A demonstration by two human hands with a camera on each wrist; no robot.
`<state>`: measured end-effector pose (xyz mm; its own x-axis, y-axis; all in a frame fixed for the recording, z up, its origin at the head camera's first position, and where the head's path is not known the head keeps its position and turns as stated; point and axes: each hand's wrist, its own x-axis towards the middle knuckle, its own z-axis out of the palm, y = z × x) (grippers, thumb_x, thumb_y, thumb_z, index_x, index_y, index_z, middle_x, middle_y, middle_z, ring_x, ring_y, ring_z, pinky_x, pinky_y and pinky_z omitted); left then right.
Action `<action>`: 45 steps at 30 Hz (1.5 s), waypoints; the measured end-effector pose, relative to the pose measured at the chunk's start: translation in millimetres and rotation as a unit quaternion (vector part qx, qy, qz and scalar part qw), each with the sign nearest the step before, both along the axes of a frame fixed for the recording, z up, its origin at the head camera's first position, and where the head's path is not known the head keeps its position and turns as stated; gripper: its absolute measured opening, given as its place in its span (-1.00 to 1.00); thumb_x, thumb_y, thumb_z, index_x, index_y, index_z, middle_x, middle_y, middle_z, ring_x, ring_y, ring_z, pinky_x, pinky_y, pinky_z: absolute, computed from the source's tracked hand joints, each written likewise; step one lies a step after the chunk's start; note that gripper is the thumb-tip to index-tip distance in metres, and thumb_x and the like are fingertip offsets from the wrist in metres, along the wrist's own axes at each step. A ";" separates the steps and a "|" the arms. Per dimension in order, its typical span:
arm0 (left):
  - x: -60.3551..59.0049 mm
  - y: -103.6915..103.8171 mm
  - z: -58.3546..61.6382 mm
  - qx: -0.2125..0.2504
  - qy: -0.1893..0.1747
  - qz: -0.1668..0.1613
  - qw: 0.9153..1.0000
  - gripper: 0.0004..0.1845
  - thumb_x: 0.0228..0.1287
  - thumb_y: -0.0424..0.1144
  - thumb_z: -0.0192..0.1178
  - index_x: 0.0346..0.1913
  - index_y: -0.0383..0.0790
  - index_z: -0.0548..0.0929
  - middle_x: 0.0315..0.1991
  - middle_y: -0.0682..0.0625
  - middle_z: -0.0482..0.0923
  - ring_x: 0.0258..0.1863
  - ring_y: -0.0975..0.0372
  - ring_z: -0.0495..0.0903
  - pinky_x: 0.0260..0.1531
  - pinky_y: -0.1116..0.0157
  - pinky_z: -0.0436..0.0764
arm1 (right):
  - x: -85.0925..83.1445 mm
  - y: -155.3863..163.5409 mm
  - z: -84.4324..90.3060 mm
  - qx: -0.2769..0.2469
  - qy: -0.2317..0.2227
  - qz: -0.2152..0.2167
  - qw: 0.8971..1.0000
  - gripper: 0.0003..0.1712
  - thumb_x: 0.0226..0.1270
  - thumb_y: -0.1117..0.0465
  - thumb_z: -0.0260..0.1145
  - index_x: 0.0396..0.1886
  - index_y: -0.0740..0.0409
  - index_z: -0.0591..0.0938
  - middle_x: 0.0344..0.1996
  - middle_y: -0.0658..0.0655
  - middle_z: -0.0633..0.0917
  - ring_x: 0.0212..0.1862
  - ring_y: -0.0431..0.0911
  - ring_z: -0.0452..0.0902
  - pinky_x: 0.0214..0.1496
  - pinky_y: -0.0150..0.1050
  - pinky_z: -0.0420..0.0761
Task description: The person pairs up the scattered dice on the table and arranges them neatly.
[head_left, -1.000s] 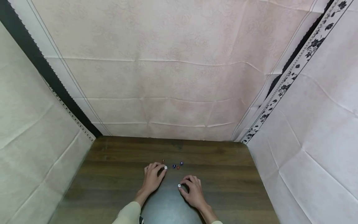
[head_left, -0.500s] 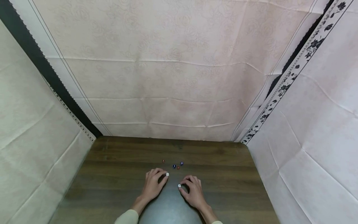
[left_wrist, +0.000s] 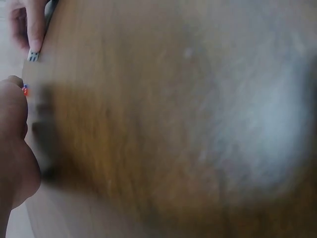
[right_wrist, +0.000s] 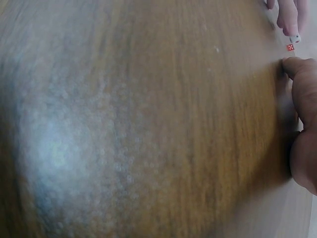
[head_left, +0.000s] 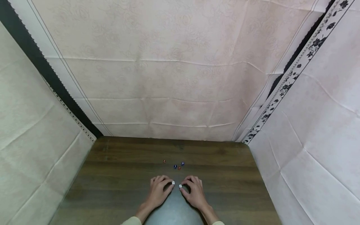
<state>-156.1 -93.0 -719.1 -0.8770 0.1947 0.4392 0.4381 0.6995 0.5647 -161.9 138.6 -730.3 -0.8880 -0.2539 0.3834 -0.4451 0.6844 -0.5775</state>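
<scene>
Pale patterned cloth (head_left: 174, 78) hangs beyond your brown wood-grain bench (head_left: 225, 178). Your left hand (head_left: 158, 191) pinches a small white cube die (head_left: 173, 182) between thumb and forefinger; your right hand (head_left: 194, 193) likewise pinches a second small white die (head_left: 180, 186), near it but apart. Beyond your left hand lies a lone red die (head_left: 164, 161); beyond the gap between both hands, two small blue dice (head_left: 175, 167) flank another red die (head_left: 179, 168). Each white one should handle light, rigid, perhaps slick: grip opposite side faces gently.
</scene>
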 end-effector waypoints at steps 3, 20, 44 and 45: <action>2.3 4.2 -3.9 -0.006 0.002 -0.003 1.000 -0.84 0.38 -0.17 0.63 -0.04 0.05 0.92 -0.07 0.15 0.78 -0.02 0.22 0.66 0.11 -0.03 0.39 | -0.9 0.2 -0.4 -0.002 0.010 0.004 1.000 -0.77 0.27 0.19 0.76 -0.14 -0.09 0.88 0.02 -0.02 0.77 0.12 -0.11 0.58 0.25 0.03 0.40; 3.9 18.5 -11.9 -0.028 -0.021 0.002 0.999 -0.86 0.38 -0.12 0.63 -0.06 0.08 0.93 -0.05 0.16 0.76 0.03 0.19 0.62 0.17 -0.10 0.36 | -0.9 0.2 2.3 0.008 -0.005 0.000 1.000 -0.77 0.31 0.17 0.75 -0.14 -0.17 0.86 0.03 -0.12 0.74 0.13 -0.14 0.58 0.25 0.04 0.43; 6.4 21.7 -12.3 -0.044 -0.013 0.014 0.999 -0.83 0.35 -0.12 0.65 -0.04 0.08 0.95 -0.06 0.17 0.73 0.05 0.15 0.63 0.17 -0.13 0.38 | 0.1 1.7 -1.2 -0.004 -0.008 0.006 1.000 -0.78 0.32 0.13 0.74 -0.12 -0.16 0.87 0.03 -0.09 0.75 0.13 -0.14 0.58 0.28 0.03 0.42; 6.5 21.9 -12.0 -0.044 -0.014 0.014 0.999 -0.83 0.35 -0.12 0.65 -0.04 0.07 0.95 -0.06 0.17 0.74 0.05 0.15 0.63 0.18 -0.13 0.38 | 0.1 1.7 -1.5 -0.004 -0.006 0.006 1.000 -0.78 0.32 0.13 0.74 -0.12 -0.16 0.87 0.03 -0.09 0.75 0.13 -0.14 0.58 0.27 0.02 0.42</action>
